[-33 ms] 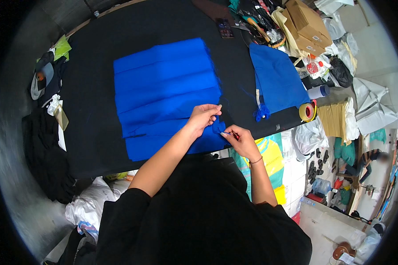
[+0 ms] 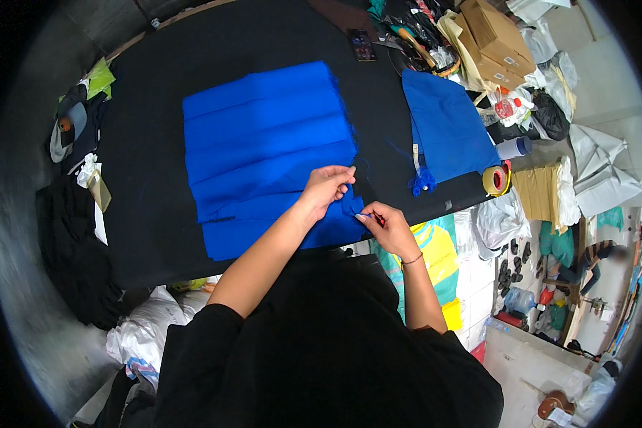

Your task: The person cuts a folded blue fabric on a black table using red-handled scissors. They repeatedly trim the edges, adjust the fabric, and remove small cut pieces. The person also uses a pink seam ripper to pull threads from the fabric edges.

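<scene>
A stack of bright blue cloth [image 2: 264, 125] lies in overlapping strips on the black-covered table [image 2: 150, 214], its right edge frayed. Over the near right part of this cloth is my left hand [image 2: 328, 189], thumb and forefinger pinched together; whatever is between them is too fine to make out. My right hand [image 2: 389, 225] is closed at the cloth's near right corner, its thumb tip against the bunched edge. A small red and dark thing shows among its fingers, mostly hidden by them.
Right of the stack lies a darker blue folded cloth [image 2: 449, 132] with a blue thread tuft [image 2: 422, 182]. Tape rolls [image 2: 493, 181] sit at the table's right edge. A phone [image 2: 362, 46] and cardboard boxes [image 2: 496, 39] are farther back. Dark clothes [image 2: 71, 242] hang at left.
My left hand has shifted very slightly left and away from me, still pinched. My right hand and the cloth look the same.
</scene>
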